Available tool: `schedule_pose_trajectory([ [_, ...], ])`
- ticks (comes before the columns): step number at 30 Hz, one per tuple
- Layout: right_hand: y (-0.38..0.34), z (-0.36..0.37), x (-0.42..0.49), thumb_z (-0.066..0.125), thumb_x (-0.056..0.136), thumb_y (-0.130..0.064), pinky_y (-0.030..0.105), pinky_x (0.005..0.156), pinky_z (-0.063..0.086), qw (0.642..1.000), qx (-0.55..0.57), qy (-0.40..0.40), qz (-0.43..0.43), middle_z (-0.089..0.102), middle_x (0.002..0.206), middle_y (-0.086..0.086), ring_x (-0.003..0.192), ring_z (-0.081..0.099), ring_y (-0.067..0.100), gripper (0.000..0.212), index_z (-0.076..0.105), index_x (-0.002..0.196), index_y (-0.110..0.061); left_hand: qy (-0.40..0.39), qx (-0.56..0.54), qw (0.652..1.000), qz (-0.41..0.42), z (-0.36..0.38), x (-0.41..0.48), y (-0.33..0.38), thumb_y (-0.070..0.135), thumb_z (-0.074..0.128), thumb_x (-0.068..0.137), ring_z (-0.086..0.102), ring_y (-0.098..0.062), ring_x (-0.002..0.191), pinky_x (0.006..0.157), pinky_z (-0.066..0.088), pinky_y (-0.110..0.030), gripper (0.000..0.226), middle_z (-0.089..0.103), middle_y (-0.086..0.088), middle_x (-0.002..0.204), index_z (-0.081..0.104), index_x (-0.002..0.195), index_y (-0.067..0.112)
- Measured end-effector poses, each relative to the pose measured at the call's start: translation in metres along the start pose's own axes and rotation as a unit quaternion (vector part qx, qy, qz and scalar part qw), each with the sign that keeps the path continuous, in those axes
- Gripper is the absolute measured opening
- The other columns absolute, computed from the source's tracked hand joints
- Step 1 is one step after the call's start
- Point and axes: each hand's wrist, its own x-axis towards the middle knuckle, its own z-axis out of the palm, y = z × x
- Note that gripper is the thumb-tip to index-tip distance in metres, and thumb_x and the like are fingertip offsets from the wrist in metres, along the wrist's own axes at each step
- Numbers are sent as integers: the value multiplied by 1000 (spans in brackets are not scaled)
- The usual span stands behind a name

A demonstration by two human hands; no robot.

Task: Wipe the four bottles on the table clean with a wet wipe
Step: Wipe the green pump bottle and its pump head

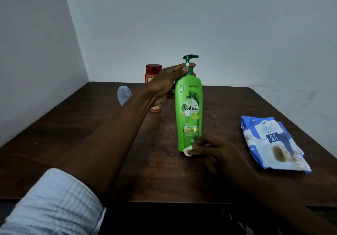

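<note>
- Green bottle (189,110): tall pump shampoo bottle, upright near the middle of the table (73,134), label facing the camera, reads "Vatika".
- Whether its base rests on the table or sits just above it, can't tell; the wipe and fingers cover that edge.
- Pump (190,56): dark green, nozzle points right.
- Left hand (164,87): reaches in from the lower left and grips the bottle at the neck just under the pump. Thumb is on the front and fingertips show round the far right side.
- Right hand (215,154): low at the bottle's bottom right, fingers curled, pinching the wipe (187,151). The hand is dim and a bit blurred.
- Wipe: small white wad, pressed against the bottle's lower front edge, mostly hidden under the fingers.
- Red bottle (153,71): stands behind the left hand towards the back of the table. Its cap and part of its base are visible, its middle is hidden by the hand.
- Clear bottle (124,94): pale and see-through, back left, partly behind the left forearm, apart from the red one.
- Pack (271,143): blue and white wet wipe pack, lies flat on the right side of the table, well apart from the green bottle.
- Sleeve (54,203): light striped, rolled up on the left arm, bottom left corner.
- Table: dark brown wood, set into a corner of pale walls.
</note>
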Motion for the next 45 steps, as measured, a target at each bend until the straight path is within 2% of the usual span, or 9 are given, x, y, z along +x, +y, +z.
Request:
schedule_pose_trajectory([
  [5,-1,-9,-1,75,77,7,16,82,54,994,40,97,-23,69,103,-9,95,67,-1,34,80,95,-21,-13,-35,999,21,-5,2,-7,28,52,103,63,-23,110,104,43,-57,26,72,0,112,65,126,28],
  [13,11,-13,4,77,79,4,15,80,53,991,75,103,42,72,96,-18,90,70,-1,29,77,80,-25,-5,-39,999,29,-4,-4,-5,25,50,104,65,-18,105,91,53,-43,28,70,0,111,61,130,24],
  [21,-6,-10,-3,73,83,-3,13,76,52,987,56,149,6,68,97,-14,90,67,-2,21,79,90,-23,23,-53,998,31,1,-3,-12,24,58,100,65,-26,110,106,42,-61,21,73,-4,110,70,117,25],
  [24,-13,-3,-2,72,82,-6,8,78,48,984,29,173,-21,66,99,-6,91,63,-3,21,79,96,-19,18,-49,998,27,4,-4,-9,25,60,98,67,-21,105,99,49,-53,21,74,0,109,72,115,27],
  [27,-23,7,4,66,88,-15,11,73,48,983,14,174,-56,63,96,2,82,60,3,17,79,97,-12,22,-48,998,27,7,-7,-1,21,64,95,66,-10,80,66,56,-27,21,73,2,98,72,115,22],
  [29,-30,9,10,59,91,-24,15,68,48,986,-5,154,-62,64,92,4,76,58,7,24,79,96,-11,21,-31,999,25,8,-8,5,20,67,93,69,-6,78,59,52,-22,21,74,2,97,73,113,21],
  [38,-40,-25,49,78,83,-8,2,82,36,960,-67,259,-86,63,91,8,83,56,6,14,79,97,-8,16,21,999,37,3,-13,18,20,75,86,72,-16,102,73,56,-29,16,76,-1,104,75,101,21],
  [42,-43,-48,75,78,84,-7,14,74,46,953,-45,288,-81,63,88,9,81,62,15,15,78,98,-7,24,24,998,47,5,-14,19,20,80,82,72,-23,107,92,56,-47,23,76,0,105,74,103,13],
  [45,-45,-62,91,78,85,-10,8,73,39,947,-29,312,-67,63,87,6,82,61,10,13,79,97,-9,22,44,997,61,10,-15,21,24,82,80,72,-18,101,94,54,-50,18,76,1,108,75,96,19],
])
